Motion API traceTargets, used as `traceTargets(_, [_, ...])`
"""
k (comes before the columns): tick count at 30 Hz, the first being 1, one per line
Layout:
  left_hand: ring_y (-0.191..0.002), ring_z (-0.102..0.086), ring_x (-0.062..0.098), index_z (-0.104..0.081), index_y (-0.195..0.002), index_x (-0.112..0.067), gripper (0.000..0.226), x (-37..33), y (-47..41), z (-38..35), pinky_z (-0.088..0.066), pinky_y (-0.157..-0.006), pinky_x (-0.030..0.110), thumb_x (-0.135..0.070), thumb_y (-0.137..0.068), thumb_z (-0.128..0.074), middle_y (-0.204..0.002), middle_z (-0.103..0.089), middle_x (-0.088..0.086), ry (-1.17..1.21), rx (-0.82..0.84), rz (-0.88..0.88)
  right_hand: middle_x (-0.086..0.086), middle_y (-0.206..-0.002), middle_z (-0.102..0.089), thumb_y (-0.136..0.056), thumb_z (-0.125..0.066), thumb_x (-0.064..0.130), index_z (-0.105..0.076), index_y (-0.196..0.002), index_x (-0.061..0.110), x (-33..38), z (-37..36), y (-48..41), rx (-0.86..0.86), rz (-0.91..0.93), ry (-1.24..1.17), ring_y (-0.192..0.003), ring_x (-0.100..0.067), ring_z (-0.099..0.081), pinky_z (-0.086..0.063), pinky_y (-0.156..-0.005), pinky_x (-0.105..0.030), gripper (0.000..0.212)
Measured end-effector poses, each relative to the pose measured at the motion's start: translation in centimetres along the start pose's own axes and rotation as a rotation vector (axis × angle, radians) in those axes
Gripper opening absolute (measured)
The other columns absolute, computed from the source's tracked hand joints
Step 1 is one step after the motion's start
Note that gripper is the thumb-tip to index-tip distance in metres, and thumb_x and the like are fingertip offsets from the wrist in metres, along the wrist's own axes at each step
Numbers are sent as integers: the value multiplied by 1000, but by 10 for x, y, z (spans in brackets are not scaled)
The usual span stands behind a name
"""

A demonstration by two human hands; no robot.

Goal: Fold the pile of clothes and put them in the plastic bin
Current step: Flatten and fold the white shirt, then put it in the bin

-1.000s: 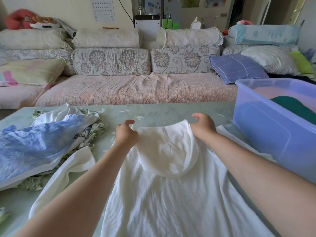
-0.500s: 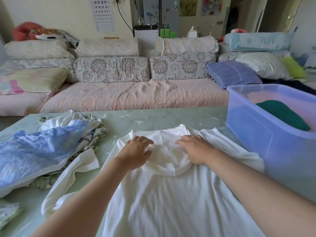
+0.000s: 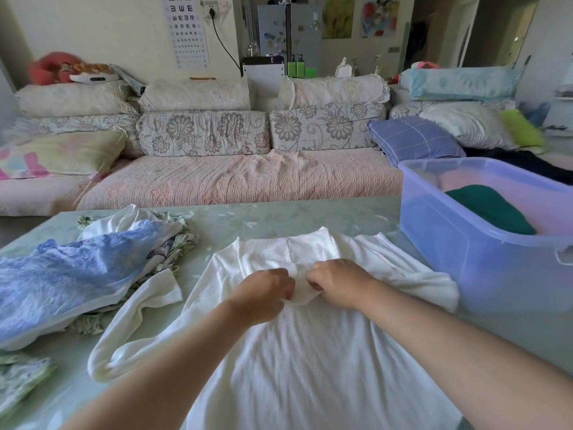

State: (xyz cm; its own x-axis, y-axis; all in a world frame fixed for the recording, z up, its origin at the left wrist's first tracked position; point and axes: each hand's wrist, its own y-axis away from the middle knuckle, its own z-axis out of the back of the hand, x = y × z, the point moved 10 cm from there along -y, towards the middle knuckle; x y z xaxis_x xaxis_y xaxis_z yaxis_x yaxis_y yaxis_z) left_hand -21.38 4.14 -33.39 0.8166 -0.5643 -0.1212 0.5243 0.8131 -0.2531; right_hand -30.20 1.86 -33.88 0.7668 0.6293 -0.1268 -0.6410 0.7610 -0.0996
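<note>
A person is leaning over a pale green table (image 3: 279, 215), both bare forearms reaching in from its near edge and converging at the middle of a white hooded top (image 3: 310, 367) that is lying spread flat, back up, across the table's centre. The left hand (image 3: 263, 293) and right hand (image 3: 338, 283) are sitting knuckles up and almost touching, fingers curled under, each pinching the lower tip of the hood (image 3: 305, 297), which is lying folded down over the garment's back. The wrists are staying low, close to the cloth. One long sleeve (image 3: 139, 330) is trailing off toward the table's left side, looping back on itself, while the other sleeve (image 3: 418, 280) is lying bunched just beside the plastic bin (image 3: 465, 262). That translucent blue bin is standing at the table's right edge, toward the far right corner, and is holding a dark green garment (image 3: 486, 209). The pile of clothes is waiting along the left edge: a crinkled blue garment (image 3: 62, 280) is lying on top, with a green floral fabric (image 3: 183, 240) showing beneath it and a white piece (image 3: 124, 218) poking out at the far side. Beyond the table's far edge a pink-covered sofa (image 3: 232, 178) is running the width of the room, carrying floral cushions and a purple checked pillow (image 3: 412, 138), and an eye chart (image 3: 186, 29) is hanging on the wall behind.
</note>
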Motion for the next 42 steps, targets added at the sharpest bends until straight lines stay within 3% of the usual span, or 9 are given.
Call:
traceTargets(4, [-60, -44, 21, -45, -65, -18, 16, -14, 0, 55, -33, -55, 29, -4, -71, -42, -66, -45, -1, -85, -417, -127, -6, -69, -46, -57, -75, -8, -52, -67, 13, 3, 44, 3, -334, 65, 164, -48, -25, -51, -25, -41, -27, 32])
traceTargets(11, [-76, -54, 11, -58, -81, -27, 12, -8, 17, -37, -48, -69, 26, -18, -78, -52, -84, -56, -12, 7, 414, 33, 5, -74, -54, -78, -59, 14, -51, -67, 20, 1, -25, 21, 267, 0, -91, -70, -19, -51, -39, -62, -29, 14])
traceTargets(16, [-67, -56, 11, -67, -77, -18, 21, 8, -2, 2, -42, -60, 23, -13, -85, -48, -73, -62, -7, 310, 8, 228, 8, -71, -54, -85, -55, 32, -46, -63, 23, -21, -4, 19, 79, -207, -263, -75, -18, -54, -36, -63, -28, 26])
traceTargets(21, [-135, -31, 19, -38, -144, -17, 61, 16, -8, -21, -33, -110, 36, -43, -91, -56, -146, -36, -1, 99, -65, 225, -2, -120, -51, -91, -54, 39, -54, -114, 19, -7, 12, 7, -188, -111, -125, -117, -26, -50, -39, -96, -36, 30])
traceTargets(27, [-149, 18, 17, -1, -157, -29, 88, 14, 5, -67, 5, -122, 39, -70, -90, -40, -163, 13, -2, 41, 347, 247, -2, -167, -3, -99, -20, 61, -6, -159, 30, -26, -61, 17, 411, -350, -96, -153, -24, -8, -4, -119, -56, 69])
traceTargets(30, [-150, 10, 16, 1, -157, -24, 91, 18, 4, -64, -1, -123, 38, -63, -90, -47, -164, 7, -3, 168, 362, 242, -12, -152, -39, -97, -19, 48, -42, -144, 17, -20, -29, 1, 229, -385, 32, -141, -30, -33, -10, -116, -59, 61])
traceTargets(34, [-128, -48, 20, -34, -139, -22, 52, 42, 5, -26, -41, -104, 35, -10, -90, -44, -142, -47, 0, 524, 25, 372, -10, -166, -10, -101, -28, 47, -24, -155, 19, 20, -10, -17, 64, -210, -159, -152, -25, -10, -10, -122, -49, 61])
traceTargets(38, [-102, -55, 26, -50, -105, -16, 42, 87, 29, 22, -45, -81, 36, 9, -75, -34, -112, -56, 4, 262, -218, 483, -6, -166, -9, -100, -32, 54, -13, -158, 28, 43, -46, -15, 392, -217, -157, -151, -28, -17, -21, -117, -50, 67])
traceTargets(42, [-103, -54, 30, -52, -112, -9, 33, 137, 76, 21, -45, -78, 36, 4, -84, -41, -114, -51, 11, -56, -9, 668, -15, -153, -32, -96, -38, 37, -38, -144, 14, 66, -20, -35, 202, -244, -28, -142, -32, -29, -20, -115, -52, 53])
